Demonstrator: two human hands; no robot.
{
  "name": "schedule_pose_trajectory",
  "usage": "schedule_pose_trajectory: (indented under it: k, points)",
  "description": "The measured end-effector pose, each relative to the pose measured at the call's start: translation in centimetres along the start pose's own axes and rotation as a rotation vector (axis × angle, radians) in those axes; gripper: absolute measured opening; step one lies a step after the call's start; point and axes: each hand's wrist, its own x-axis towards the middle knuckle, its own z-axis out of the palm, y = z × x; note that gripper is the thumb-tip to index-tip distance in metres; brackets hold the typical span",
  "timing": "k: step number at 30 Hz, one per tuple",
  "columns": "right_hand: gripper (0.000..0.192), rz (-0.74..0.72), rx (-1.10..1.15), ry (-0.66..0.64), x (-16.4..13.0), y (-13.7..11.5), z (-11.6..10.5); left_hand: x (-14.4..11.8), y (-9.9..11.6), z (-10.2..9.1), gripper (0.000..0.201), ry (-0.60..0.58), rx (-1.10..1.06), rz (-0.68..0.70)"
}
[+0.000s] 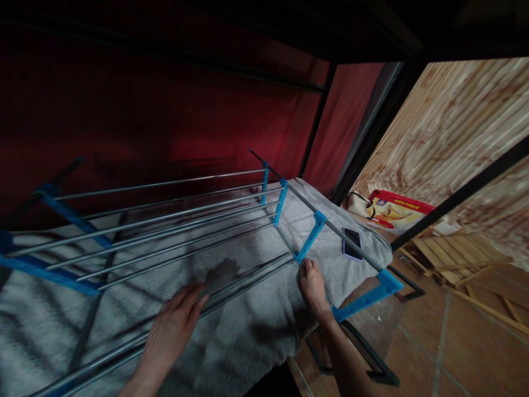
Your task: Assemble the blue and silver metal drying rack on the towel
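Both hands work low in the frame: the left hand [173,325] lies flat, grip wide, on the lowest grey metal rails [231,286] of a blue-jointed clothes drying rack [165,220] lying across a grey fleece blanket [248,331]; the right hand [312,284] pinches narrowly at a blue plastic connector [308,240]. A purple-cased phone [352,243] lies just beside the rack's end bar; a jolt could knock it off.

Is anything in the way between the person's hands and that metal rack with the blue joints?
Nothing visible is. The left hand lies flat on the lower rods of the rack, and the right hand touches the rod end by a blue joint. The phone lies apart on the grey blanket.
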Motion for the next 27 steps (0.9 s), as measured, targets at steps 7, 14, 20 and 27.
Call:
schedule_pose_trajectory:
  k: [7,14,20,27]
  points:
    - [0.017,-0.027,-0.177,-0.010,-0.2,-0.1,0.1,11.2,1.7,4.2,0.043,-0.177,-0.282,-0.091]
    - [0.025,-0.098,-0.290,0.075,-0.6,0.2,1.1,19.1,7.8,12.4,0.053,-0.367,-0.194,0.012]
    - [0.030,-0.134,-0.353,0.070,-0.8,0.5,1.6,24.4,9.4,16.9,0.064,-0.432,-0.242,0.056]
    - [0.030,-0.133,-0.280,0.042,-0.6,1.3,2.5,28.1,8.4,20.8,0.060,-0.509,-0.323,0.019]
